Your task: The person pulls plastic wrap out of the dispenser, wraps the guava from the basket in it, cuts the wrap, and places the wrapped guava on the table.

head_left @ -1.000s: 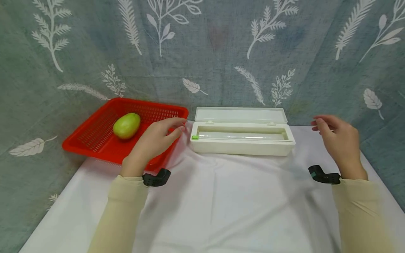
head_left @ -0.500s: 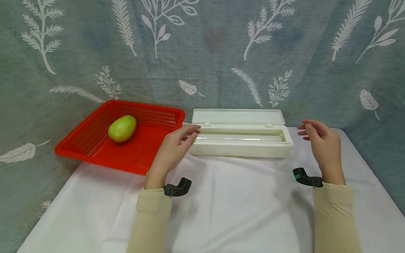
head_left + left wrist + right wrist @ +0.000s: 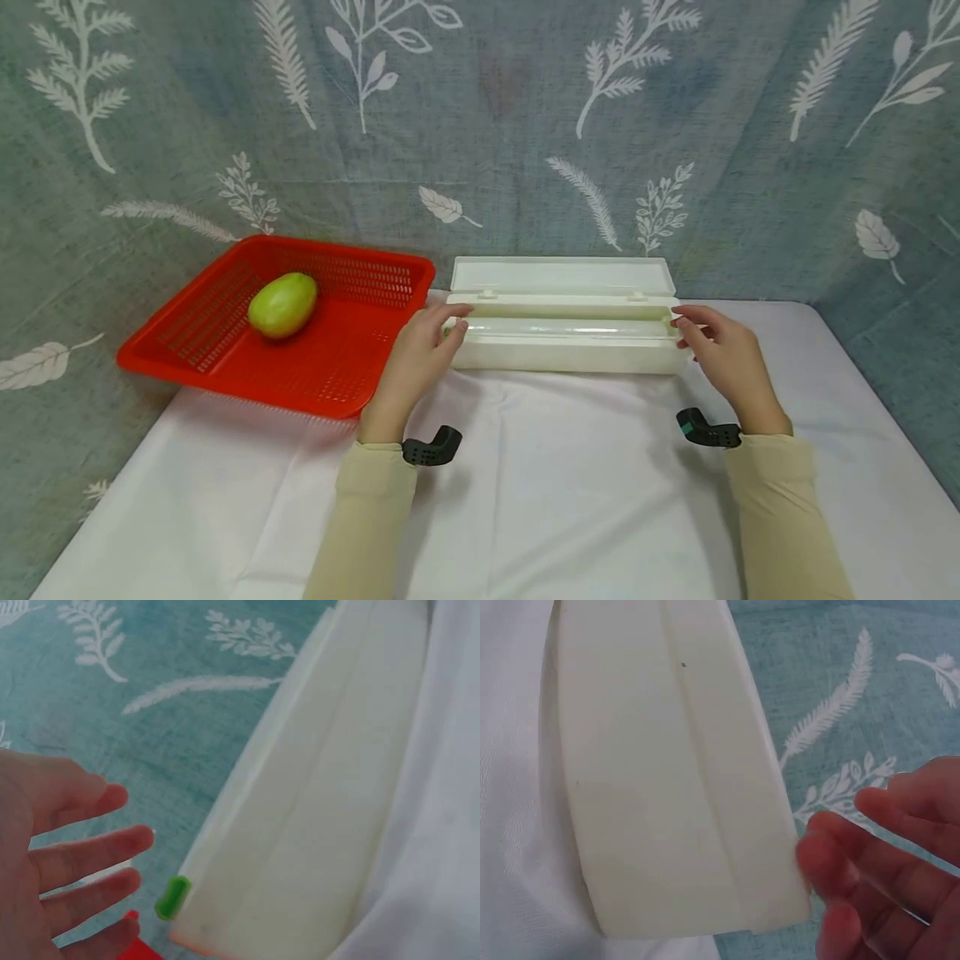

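Note:
A long white plastic wrap dispenser (image 3: 570, 357) stands at the back of the table, its lid (image 3: 562, 276) raised behind it. Inside lies a clear, shiny roll (image 3: 562, 327). My left hand (image 3: 420, 354) is at the dispenser's left end, thumb and fingers apart. In the left wrist view those fingers are spread a little short of the green slider (image 3: 173, 898). At the other end is my right hand (image 3: 723, 358), its fingers loosely bent over the corner. The right wrist view has one fingertip (image 3: 826, 866) overlapping the dispenser's edge; contact cannot be told.
A red plastic basket (image 3: 337, 367) with slotted sides stands to the left, holding a yellow-green, oval fruit (image 3: 282, 306). White cloth (image 3: 570, 483) covers the table. A grey-green curtain (image 3: 510, 125) with white leaf prints hangs right behind the dispenser.
My left hand has moved right from over the basket to the dispenser's left end. My right hand has come left to its right end. The dispenser and fruit look unmoved.

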A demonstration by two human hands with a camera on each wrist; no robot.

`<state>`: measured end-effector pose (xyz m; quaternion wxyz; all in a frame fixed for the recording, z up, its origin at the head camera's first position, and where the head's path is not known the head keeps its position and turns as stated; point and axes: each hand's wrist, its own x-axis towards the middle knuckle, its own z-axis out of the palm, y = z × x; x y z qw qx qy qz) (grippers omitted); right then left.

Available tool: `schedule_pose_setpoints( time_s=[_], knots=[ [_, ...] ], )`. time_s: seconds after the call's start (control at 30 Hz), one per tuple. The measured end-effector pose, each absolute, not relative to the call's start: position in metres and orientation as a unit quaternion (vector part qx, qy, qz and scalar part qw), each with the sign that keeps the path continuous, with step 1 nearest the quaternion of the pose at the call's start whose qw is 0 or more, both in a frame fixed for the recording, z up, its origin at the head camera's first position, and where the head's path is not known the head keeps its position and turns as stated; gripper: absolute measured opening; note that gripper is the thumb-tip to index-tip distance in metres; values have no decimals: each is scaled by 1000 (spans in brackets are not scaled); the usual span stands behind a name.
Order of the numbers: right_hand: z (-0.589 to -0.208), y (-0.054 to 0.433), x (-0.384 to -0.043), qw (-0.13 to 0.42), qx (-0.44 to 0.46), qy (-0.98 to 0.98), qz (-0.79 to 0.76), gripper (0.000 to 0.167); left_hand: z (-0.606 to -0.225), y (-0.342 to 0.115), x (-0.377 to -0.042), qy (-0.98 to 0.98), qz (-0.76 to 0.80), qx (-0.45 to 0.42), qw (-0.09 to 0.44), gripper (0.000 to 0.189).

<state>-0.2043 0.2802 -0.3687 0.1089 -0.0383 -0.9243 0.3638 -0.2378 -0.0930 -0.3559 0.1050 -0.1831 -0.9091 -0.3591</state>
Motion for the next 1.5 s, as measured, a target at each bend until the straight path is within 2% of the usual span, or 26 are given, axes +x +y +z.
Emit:
schedule_pose_setpoints(
  time_s=[0.17, 0.4, 0.6, 0.77, 0.9, 1.07, 1.23, 1.5],
  knots=[
    [-368, 270, -208, 96, -10, -947, 306, 43, -368, -93, -241, -924, -324, -174, 101, 31],
    [-361, 261, -210, 131, 4, -966, 224, 31, -380, -86, -247, -936, -295, -159, 107, 37],
    [-370, 255, -209, 132, 0, -976, 171, 29, -385, -80, -248, -941, -282, -163, 96, 36],
    [-375, 250, -211, 163, 17, -976, 146, 28, -388, -77, -249, -942, -239, -195, 133, 30],
    [-377, 246, -213, 159, 31, -974, 157, 27, -391, -75, -248, -942, -223, -206, 143, 25],
    [-378, 242, -213, 152, 31, -974, 164, 28, -393, -74, -245, -939, -233, -197, 156, 21],
    [-379, 237, -212, 173, 13, -972, 156, 26, -397, -69, -247, -928, -267, -171, 195, 16],
    [-383, 228, -215, 207, -12, -966, 152, 34, -401, -62, -254, -910, -312, -124, 245, 15]
  ],
)
